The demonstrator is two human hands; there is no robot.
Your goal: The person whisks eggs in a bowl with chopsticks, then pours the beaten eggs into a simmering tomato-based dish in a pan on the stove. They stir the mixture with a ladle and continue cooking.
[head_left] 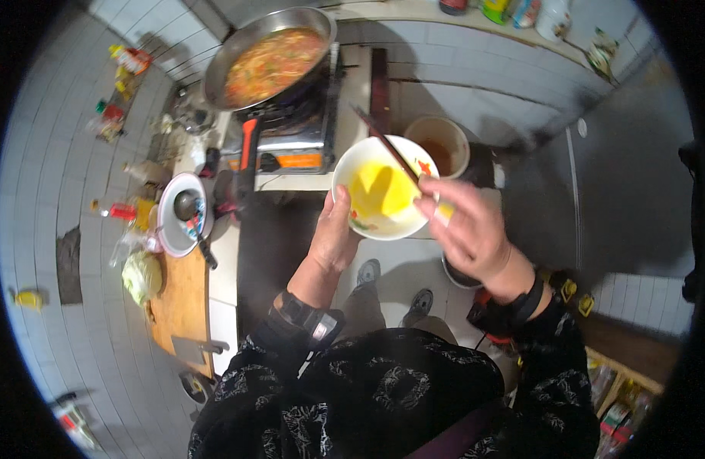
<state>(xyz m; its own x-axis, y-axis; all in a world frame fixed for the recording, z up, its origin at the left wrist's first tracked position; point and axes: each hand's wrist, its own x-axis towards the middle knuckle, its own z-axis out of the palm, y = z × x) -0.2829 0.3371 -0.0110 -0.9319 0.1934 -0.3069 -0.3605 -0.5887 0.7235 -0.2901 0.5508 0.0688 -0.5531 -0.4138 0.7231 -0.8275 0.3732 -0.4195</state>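
Note:
My left hand (pixel 335 229) holds a white bowl (pixel 381 226) by its left side, thumb at the rim. Inside the bowl lies a yellow liquid (pixel 387 186) that looks like beaten egg, partly in shadow. Dark chopsticks (pixel 389 146) are pinched in the fingers of my right hand (pixel 464 229), at the bowl's right rim. They cross over the bowl, and their far end points up and left past the rim. Beyond the bowl, at the upper left, a metal wok (pixel 214 69) holds a red and yellow soup (pixel 275 66) on a gas stove (pixel 295 140).
On the left counter are an enamel basin (pixel 164 229) with a ladle (pixel 185 205), a cabbage (pixel 142 277), a wooden board (pixel 183 298) and a cleaver (pixel 189 349). A bucket (pixel 461 143) with brownish liquid stands behind the bowl. Bottles line the wall ledges.

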